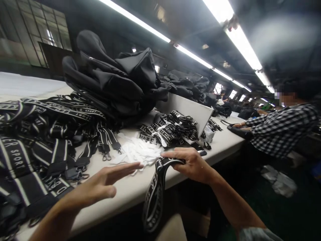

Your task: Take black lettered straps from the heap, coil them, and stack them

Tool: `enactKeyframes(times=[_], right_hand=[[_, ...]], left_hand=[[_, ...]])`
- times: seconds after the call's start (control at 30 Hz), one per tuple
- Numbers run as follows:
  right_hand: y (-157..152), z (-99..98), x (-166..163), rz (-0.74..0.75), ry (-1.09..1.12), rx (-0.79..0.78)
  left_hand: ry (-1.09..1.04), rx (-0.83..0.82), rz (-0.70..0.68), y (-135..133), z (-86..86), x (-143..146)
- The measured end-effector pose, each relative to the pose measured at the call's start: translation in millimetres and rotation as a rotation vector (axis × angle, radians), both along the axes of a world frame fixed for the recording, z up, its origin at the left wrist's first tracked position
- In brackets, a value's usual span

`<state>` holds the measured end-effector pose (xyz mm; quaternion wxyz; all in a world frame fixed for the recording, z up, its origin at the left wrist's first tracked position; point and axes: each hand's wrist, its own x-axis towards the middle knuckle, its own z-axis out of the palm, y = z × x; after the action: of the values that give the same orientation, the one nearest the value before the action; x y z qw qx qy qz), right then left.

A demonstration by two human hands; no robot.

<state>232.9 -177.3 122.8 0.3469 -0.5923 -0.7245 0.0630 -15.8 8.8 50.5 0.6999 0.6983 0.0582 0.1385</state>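
My right hand (192,164) grips a folded black webbing strap (154,197) with white lettering and edge stripes. The strap's looped end hangs down past the table's front edge. My left hand (100,184) is held over the table with its fingers stretched out and nothing in it. Just beyond my hands lies a heap of white paper strips (139,149). Behind my right hand are bundled straps (172,129), some with white bands around them. To the left, loose straps (57,147) with metal hooks are piled up.
A tall pile of black bags (112,77) stands at the back of the pale table (132,190). An upright white panel (188,108) is behind the bundles. At right, a person in a checked shirt (286,130) handles a black item. A plastic bag (279,180) lies on the floor.
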Motion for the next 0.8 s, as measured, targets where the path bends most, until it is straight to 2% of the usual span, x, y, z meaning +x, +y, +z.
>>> enactKeyframes(times=[0.07,0.13,0.27,0.33,0.47,0.57,0.67,0.73,0.8], right_hand=[[9,9.2,-10,0.062,-0.002,-0.016],[18,12.1,-17,0.093,0.034,-0.025],[33,1.4,-13,0.067,0.247,-0.019],[38,-13.0,-9,0.032,0.439,-0.007],[45,-54.8,-19,0.046,0.851,-0.054],[47,-86.4,-47,0.078,1.016,-0.086],[46,-112.1,-82,0.060,1.211,-0.113],[43,-124.5,-102,0.049,1.324,-0.108],[40,-131.9,-116,0.068,1.413,-0.090]], left_hand=[[-0.116,-0.118,-0.008,-29,7.0,18],[-0.157,-0.163,-0.042,-52,7.1,33],[-0.145,-0.326,0.098,-70,-3.2,41],[-0.154,-0.367,0.175,-69,-5.3,36],[-0.245,-0.329,0.261,-66,0.1,31],[-0.319,-0.386,0.365,-65,0.5,38],[-0.322,-0.494,0.483,-66,-8.6,48],[-0.299,-0.522,0.570,-66,-17.8,53],[-0.286,-0.482,0.656,-67,-26.8,56]])
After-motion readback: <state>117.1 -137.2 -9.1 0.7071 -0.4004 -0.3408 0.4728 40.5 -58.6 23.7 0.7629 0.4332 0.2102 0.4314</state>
